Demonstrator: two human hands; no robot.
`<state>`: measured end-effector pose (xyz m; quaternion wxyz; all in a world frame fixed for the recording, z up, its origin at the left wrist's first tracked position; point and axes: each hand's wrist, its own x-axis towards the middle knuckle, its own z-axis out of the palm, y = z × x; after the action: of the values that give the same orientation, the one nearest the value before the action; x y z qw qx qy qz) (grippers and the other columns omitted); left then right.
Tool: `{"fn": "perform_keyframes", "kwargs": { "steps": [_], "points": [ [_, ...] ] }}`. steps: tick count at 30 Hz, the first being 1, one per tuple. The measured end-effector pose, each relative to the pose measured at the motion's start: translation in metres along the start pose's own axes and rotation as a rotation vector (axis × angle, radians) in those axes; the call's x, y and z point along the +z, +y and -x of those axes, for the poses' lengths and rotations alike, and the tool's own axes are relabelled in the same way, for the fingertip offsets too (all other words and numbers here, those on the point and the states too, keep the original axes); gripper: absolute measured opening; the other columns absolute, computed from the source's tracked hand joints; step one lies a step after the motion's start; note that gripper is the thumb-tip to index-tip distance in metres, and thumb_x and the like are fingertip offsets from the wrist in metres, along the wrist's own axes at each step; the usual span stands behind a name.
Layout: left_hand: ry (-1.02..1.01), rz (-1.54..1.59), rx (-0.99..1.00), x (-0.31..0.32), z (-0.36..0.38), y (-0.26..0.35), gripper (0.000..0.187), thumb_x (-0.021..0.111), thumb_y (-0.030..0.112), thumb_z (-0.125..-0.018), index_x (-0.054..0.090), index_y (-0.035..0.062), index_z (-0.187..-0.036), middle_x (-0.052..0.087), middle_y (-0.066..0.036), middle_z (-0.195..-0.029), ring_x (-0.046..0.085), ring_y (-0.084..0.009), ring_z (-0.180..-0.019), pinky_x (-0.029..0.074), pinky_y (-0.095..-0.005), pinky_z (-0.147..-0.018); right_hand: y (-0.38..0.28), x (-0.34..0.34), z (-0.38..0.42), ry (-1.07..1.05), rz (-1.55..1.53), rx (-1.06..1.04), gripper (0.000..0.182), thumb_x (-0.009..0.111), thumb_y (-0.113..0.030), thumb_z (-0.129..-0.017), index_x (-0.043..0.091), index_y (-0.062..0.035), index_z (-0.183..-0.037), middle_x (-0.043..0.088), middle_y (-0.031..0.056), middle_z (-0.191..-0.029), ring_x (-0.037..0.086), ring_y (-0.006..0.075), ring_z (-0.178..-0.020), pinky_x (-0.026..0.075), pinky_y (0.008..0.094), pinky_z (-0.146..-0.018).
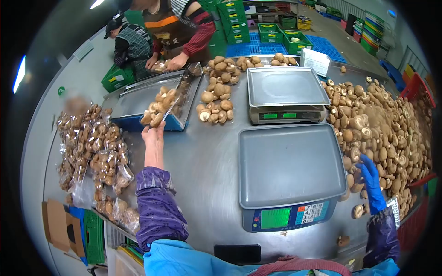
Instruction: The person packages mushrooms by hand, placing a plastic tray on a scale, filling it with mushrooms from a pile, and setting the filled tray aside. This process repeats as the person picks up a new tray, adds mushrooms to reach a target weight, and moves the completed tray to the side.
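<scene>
My bare left hand point(154, 140) reaches forward over the left side of the steel table point(202, 161). Its fingers are closed on the near end of a clear plastic bag of shiitake mushrooms point(159, 105), held at the front edge of a blue-sided machine with a flat top point(138, 108). My right hand point(372, 179), in a blue glove, is at the near left edge of a large heap of loose mushrooms point(386, 124). Its fingers are apart, and I see nothing held in them. Some mushrooms lie right beside its fingertips.
Two scales, one with a grey tray point(290, 165) and one with a silver tray point(286, 87), stand mid-table. Mushroom clusters point(216, 92) lie left of them. Bagged mushrooms point(101, 152) pile up at left. Across the table, a person's hands point(177, 61) hold another pack.
</scene>
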<state>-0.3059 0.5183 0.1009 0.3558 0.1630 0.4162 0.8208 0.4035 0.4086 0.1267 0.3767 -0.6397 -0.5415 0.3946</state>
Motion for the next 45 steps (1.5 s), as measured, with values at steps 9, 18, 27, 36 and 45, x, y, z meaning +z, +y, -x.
{"fn": "perform_keyframes", "kwargs": {
  "steps": [9,18,27,36,45],
  "points": [
    [-0.169,-0.662,0.112,-0.024,-0.004,-0.013,0.015,0.049,-0.007,-0.079,0.045,-0.0115,-0.093,0.050,-0.016,-0.090,0.055,-0.0285,-0.084,0.050,-0.0366,-0.082,0.148,-0.177,0.087,0.272,0.579,0.101,0.047,0.060,-0.017,-0.079,0.044,-0.0016,-0.121,0.050,0.0150,-0.116,0.048,0.0236,-0.108,0.040,0.0330,-0.090],
    [-0.093,-0.318,-0.382,0.065,0.116,-0.020,0.051,0.047,0.001,-0.083,0.026,0.0017,-0.130,0.052,-0.015,-0.107,0.057,-0.0244,-0.085,0.051,-0.0373,-0.076,0.369,-0.316,0.197,0.622,0.310,0.240,0.010,0.056,-0.017,-0.073,0.059,-0.0083,-0.068,0.059,0.0132,-0.069,0.058,0.0296,-0.065,0.045,0.0384,-0.058],
    [-0.401,-0.393,-0.498,0.140,0.232,-0.018,0.046,0.053,0.002,-0.081,0.035,0.0050,-0.124,0.052,-0.014,-0.109,0.056,-0.0237,-0.086,0.051,-0.0340,-0.075,0.234,-0.213,0.181,0.502,1.244,0.019,0.006,0.059,-0.013,-0.065,0.060,-0.0094,-0.061,0.058,0.0138,-0.062,0.059,0.0310,-0.060,0.045,0.0405,-0.053],
    [-0.555,-0.485,-0.564,0.157,0.298,-0.025,0.044,0.053,0.005,-0.082,0.039,0.0037,-0.123,0.051,-0.013,-0.110,0.057,-0.0232,-0.087,0.052,-0.0326,-0.075,0.235,-0.212,0.168,0.427,1.319,0.043,0.005,0.059,-0.014,-0.064,0.063,-0.0110,-0.063,0.058,0.0128,-0.061,0.059,0.0306,-0.058,0.046,0.0400,-0.053],
    [-0.702,-0.497,-0.649,0.184,0.350,-0.035,0.044,0.056,0.007,-0.081,0.040,0.0037,-0.122,0.052,-0.012,-0.107,0.058,-0.0212,-0.085,0.052,-0.0299,-0.073,0.221,-0.209,0.175,0.449,1.249,0.028,0.009,0.057,-0.016,-0.067,0.063,-0.0110,-0.063,0.058,0.0136,-0.063,0.058,0.0304,-0.058,0.046,0.0400,-0.054]
  ]
}}
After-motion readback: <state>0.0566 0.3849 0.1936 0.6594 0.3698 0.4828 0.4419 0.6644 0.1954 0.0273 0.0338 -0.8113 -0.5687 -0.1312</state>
